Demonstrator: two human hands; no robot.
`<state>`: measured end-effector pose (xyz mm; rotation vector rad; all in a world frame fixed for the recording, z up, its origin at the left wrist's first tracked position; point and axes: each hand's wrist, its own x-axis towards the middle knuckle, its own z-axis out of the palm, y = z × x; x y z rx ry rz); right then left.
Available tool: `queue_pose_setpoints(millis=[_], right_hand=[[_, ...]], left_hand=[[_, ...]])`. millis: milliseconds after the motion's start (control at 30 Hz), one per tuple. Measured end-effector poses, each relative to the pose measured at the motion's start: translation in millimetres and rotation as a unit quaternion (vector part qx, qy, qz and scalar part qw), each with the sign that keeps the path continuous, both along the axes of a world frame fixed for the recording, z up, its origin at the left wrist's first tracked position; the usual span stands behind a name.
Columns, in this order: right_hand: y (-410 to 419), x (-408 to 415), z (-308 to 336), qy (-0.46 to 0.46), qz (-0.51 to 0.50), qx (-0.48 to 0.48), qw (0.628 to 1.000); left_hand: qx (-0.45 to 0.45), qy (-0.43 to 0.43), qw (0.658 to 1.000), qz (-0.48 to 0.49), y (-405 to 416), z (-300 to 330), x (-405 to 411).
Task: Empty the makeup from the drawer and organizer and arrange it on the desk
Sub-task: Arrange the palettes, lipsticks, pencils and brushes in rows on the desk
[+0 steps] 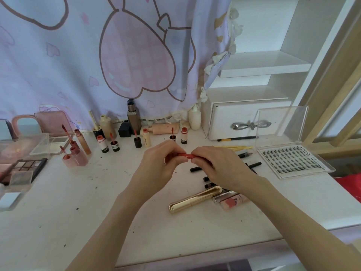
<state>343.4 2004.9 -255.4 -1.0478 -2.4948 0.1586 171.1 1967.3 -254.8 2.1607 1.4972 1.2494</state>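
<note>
a person's two bare hands meet above the middle of a white table (97,202), holding one small red lipstick tube (186,155) level between them. the left hand (158,165) has its fingers curled around the tube's left end; the right hand (218,167) pinches the right end between thumb and fingers. both sets of fingers are clenched on the tube, neither released. the tube is lifted off the table, not resting on it.

the grip suggests the cap is being pulled or twisted off, as the liquid lip colours (115,145) along the back row stand with their wands out. to do this well, it would help to keep the tube level, hold the body firmly with one hand, and draw the cap straight along the tube's length with the other, so nothing smears or snaps.

just below the hands lie a gold case (195,199), a pink tube (232,202) beside it, and several dark pencils (224,166). to the right sits an open clear box of false lashes (293,161), and behind it a white drawer (250,120) with a silver bow handle. eyeshadow palettes (27,167) lie at the far left.
</note>
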Motion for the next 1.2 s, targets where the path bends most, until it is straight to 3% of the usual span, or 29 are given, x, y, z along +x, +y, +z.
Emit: queue_pose_setpoints(millis=[733, 967, 1200], right_hand=[[0.1, 0.8, -3.4, -0.022, -0.011, -0.016, 1.0], [-4.7, 11.8, -5.2, 0.017, -0.033, 0.023, 0.999], [-2.3, 11.6, -4.0, -0.006, -0.03, 0.035, 0.999]], left_hand=[[-0.059, -0.017, 0.998, 0.017, 1.8, -0.1, 5.8], [-0.07, 0.008, 0.998, 0.0, 7.4, 0.4, 10.2], [-0.087, 0.005, 0.996, 0.0, 7.1, 1.1, 10.1]])
